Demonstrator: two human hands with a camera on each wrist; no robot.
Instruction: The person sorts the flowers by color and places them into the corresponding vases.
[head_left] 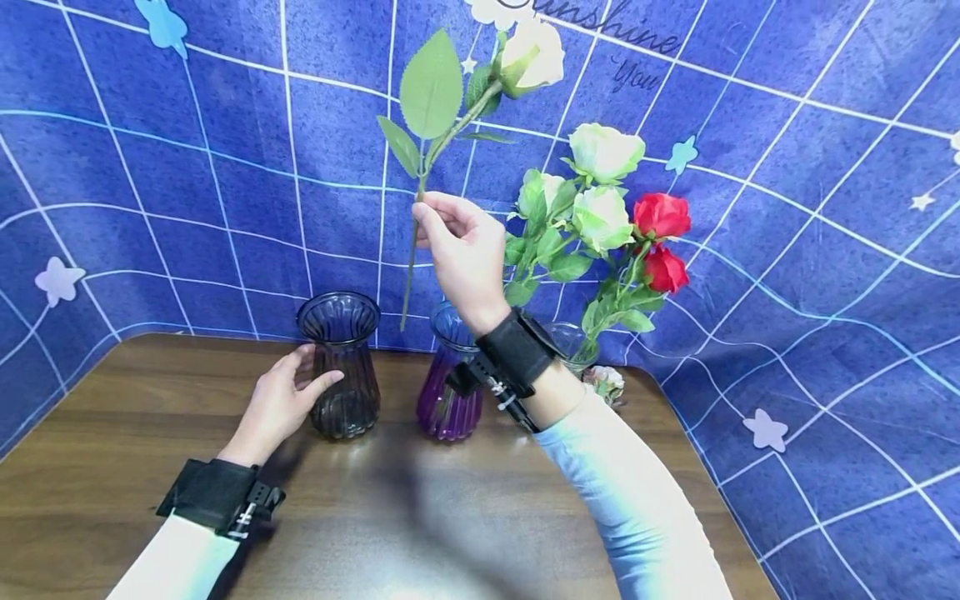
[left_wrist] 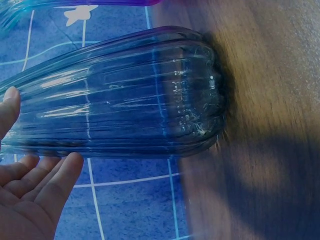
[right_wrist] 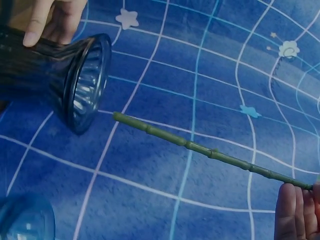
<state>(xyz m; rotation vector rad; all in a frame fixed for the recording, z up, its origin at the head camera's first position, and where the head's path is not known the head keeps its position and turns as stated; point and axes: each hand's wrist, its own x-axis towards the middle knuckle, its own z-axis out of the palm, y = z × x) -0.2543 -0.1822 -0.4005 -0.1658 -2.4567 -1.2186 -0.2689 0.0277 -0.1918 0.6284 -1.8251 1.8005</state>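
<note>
My right hand (head_left: 465,250) pinches the green stem of a white artificial rose (head_left: 534,57) and holds it up. The bare lower stem (right_wrist: 200,149) slants toward a dark ribbed glass vase (head_left: 345,367), with its cut end near the rim in the right wrist view. Low on the left, my left hand (head_left: 281,400) holds that vase by its side, thumb across the front and fingers along the edge. In the left wrist view the vase (left_wrist: 125,100) stands on the wooden table (left_wrist: 260,90), and the thumb (left_wrist: 9,110) overlaps its wall.
A purple glass vase (head_left: 450,392) stands right of the dark one. Behind my right forearm, a clear vase (head_left: 570,340) holds red roses (head_left: 662,215); white-green roses (head_left: 602,218) lean beside them. A small pale flower (head_left: 606,382) lies near the back edge. Blue patterned cloth (head_left: 225,167) hangs behind.
</note>
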